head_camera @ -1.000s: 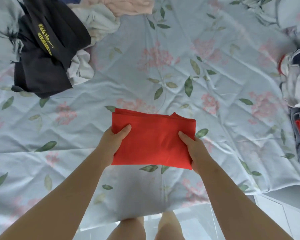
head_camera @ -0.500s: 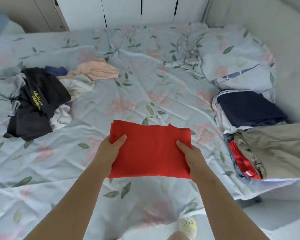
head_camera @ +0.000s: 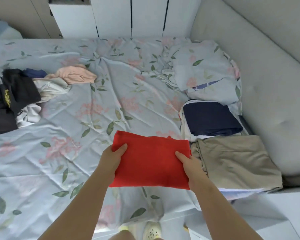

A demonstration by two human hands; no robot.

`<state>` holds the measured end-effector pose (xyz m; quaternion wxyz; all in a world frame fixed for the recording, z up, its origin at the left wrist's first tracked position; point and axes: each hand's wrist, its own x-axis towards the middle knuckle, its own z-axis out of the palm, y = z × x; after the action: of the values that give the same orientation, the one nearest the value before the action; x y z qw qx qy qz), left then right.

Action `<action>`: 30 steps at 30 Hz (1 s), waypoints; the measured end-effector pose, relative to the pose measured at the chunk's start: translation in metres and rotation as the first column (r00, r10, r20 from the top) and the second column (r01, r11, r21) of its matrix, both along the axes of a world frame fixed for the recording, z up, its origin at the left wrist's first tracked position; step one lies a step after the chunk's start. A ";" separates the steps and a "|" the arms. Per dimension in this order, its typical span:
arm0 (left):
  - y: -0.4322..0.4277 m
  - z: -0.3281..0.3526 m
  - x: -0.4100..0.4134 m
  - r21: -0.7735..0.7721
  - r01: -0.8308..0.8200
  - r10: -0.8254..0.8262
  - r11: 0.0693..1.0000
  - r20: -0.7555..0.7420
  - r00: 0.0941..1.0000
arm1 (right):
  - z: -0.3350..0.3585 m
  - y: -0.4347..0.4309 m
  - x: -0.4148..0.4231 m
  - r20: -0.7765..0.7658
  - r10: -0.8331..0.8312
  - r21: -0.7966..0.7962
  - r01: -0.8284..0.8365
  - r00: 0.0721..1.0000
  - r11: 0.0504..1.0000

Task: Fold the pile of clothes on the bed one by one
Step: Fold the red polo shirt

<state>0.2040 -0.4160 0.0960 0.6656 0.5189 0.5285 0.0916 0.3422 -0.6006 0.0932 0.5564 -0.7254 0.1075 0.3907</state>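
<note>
Two hands, left hand (head_camera: 113, 157) and right hand (head_camera: 191, 168), pinch opposite edges of folded red garment (head_camera: 151, 161).

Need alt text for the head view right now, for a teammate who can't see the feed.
Both hands, left hand and right hand, hold a folded red cloth above a floral bed sheet. Folded beige trousers and a navy garment sit to the right; an unfolded pile lies far left.

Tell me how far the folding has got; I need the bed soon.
Done: a folded navy piece and khaki piece stacked at right. In hand: the folded red garment, held by left hand and right hand. Left: the unfolded pile.
</note>
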 end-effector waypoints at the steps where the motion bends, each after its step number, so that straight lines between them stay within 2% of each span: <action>1: -0.006 0.000 0.005 0.002 0.016 -0.016 1.000 -0.005 1.000 | 0.000 -0.007 0.002 -0.003 -0.009 -0.005 0.009 1.000 1.000; 10: -0.060 -0.012 0.070 -0.025 0.211 -0.212 0.977 -0.015 0.977 | -0.007 -0.077 0.034 0.025 -0.182 -0.089 0.183 0.983 0.979; 18: -0.120 -0.036 0.167 -0.007 0.290 -0.290 0.957 -0.067 0.955 | -0.031 -0.138 0.122 0.075 -0.250 -0.186 0.260 0.965 0.947; 24: -0.168 -0.065 0.236 -0.070 0.297 -0.304 0.952 -0.157 0.940 | -0.049 -0.182 0.202 0.058 -0.218 -0.281 0.226 0.974 0.933; 30: -0.205 -0.096 0.273 -0.028 0.458 -0.448 0.888 -0.269 0.853 | -0.070 -0.219 0.248 0.152 -0.083 -0.420 0.140 0.985 0.896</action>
<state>0.4770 -0.6213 0.0004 0.5811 0.6486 0.4745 -0.1287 0.5898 -0.8200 0.0228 0.4104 -0.8465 0.1960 0.2767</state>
